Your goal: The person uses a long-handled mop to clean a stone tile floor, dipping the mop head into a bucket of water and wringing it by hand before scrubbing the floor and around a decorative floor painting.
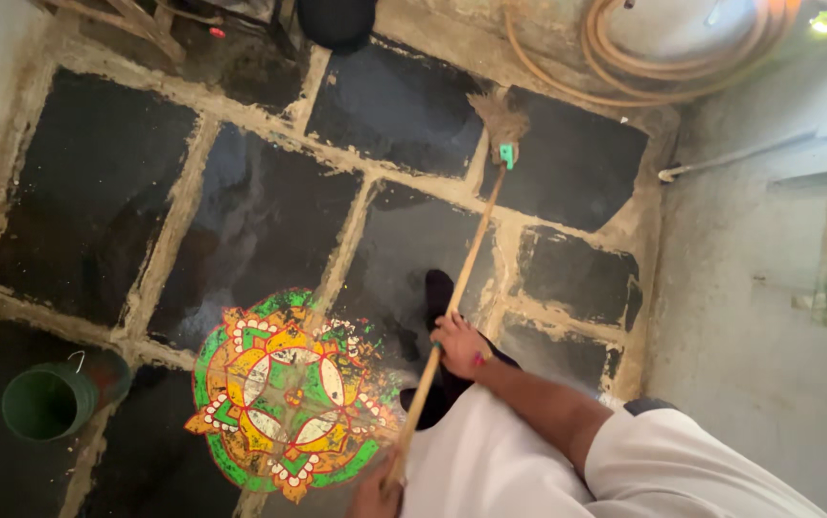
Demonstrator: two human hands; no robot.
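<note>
Head camera view, looking straight down at a wet floor of dark stone slabs set in pale mortar lines. A person in white clothing is holding a long-handled broom with both hands. The right hand is wrapping around the wooden handle about midway along its length, fingers closed on it, with the bare forearm running down and right toward a white sleeve. The left hand is gripping the near end of the handle at the bottom edge of the picture; only part of it is showing. The two hands are sitting well apart along the stick.

The broom's long axis is running diagonally, from the lower middle of the picture up and slightly right. Its straw head is pointing away from the person, fastened by a small green clamp, and is resting on a mortar line between two slabs near the far wall.

Just left of the handle, a round painted floor design in green, orange, yellow and white is covering part of a slab, its paint partly worn. Farther left, a green bucket with a wire handle is lying on its side. A coiled tan hose is lying at the top right. A dark foot is showing just beside the handle.
</note>
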